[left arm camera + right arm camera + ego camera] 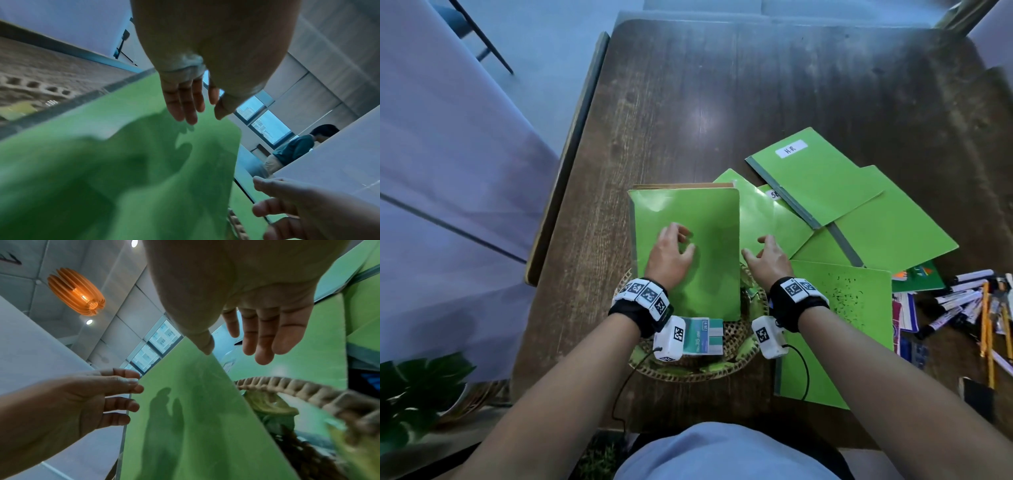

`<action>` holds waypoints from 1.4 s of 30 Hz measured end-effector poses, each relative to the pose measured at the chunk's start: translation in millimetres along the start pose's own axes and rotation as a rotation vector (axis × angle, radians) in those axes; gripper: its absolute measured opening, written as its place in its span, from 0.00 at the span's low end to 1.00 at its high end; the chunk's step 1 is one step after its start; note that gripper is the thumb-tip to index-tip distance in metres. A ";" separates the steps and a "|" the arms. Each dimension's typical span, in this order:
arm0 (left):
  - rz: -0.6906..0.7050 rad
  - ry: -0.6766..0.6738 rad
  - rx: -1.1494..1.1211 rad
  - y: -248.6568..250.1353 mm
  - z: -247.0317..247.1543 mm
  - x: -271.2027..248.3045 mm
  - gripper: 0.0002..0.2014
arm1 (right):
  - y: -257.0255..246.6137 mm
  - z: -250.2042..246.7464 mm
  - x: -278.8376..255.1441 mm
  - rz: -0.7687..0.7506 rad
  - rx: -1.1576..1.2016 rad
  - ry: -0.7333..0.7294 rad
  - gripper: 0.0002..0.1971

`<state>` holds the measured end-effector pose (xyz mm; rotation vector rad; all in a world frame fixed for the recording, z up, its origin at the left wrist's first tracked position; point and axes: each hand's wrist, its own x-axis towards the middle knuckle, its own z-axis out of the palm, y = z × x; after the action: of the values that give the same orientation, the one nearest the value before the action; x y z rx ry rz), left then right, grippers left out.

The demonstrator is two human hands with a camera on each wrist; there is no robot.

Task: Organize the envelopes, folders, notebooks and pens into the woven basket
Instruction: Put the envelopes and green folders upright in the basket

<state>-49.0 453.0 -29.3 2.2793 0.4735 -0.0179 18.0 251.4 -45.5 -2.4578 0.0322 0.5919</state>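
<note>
A: Folder (688,246) stands tilted in the woven basket (736,337) at the lower middle of the head view, its top leaning toward the upper part of the frame. Nothing grips it.

B: Both hands free?

A: Yes. The left hand (671,255) hovers over its face, fingers loosely spread; the right hand (770,253) sits at its right edge, fingers relaxed, holding nothing.

B: Then what worries you?

A: It looks taller than the basket is deep. Unsupported, it could tip over the rim. The other folders (822,181) and pens (959,301) at the right are yet to go in, and crowding might knock it.
</note>
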 end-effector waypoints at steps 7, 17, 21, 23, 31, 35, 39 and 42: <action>0.026 -0.355 -0.201 67.1 63.1 -4.4 0.18 | 56.1 -62.6 -10.5 -0.012 0.186 0.102 0.10; -0.042 -0.500 0.064 116.2 179.2 -35.1 0.32 | 193.4 -132.4 -13.1 0.289 -0.062 0.031 0.25; -0.159 -0.494 0.223 113.8 222.2 -45.0 0.31 | 231.3 -138.1 -10.8 0.367 -0.102 -0.055 0.35; -0.204 -0.440 0.281 112.9 234.6 -46.8 0.30 | 239.9 -138.1 -8.1 0.365 -0.101 -0.080 0.37; -0.442 -0.306 0.290 115.6 242.3 -37.1 0.33 | 260.2 -149.8 2.5 0.297 -0.085 -0.147 0.30; -0.400 -0.325 0.212 114.8 233.1 -33.8 0.19 | 270.7 -162.8 3.3 0.288 -0.075 -0.162 0.25; -0.364 -0.284 0.136 123.6 228.4 -37.5 0.13 | 275.8 -168.7 2.1 0.290 -0.040 -0.111 0.14; -0.337 -0.291 0.034 132.4 220.7 -37.5 0.11 | 270.5 -170.2 -2.8 0.303 0.016 -0.054 0.15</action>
<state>-8.8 201.4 -81.0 2.1575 0.6974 -0.5219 42.1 -66.1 -71.9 -2.4376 0.3917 0.7838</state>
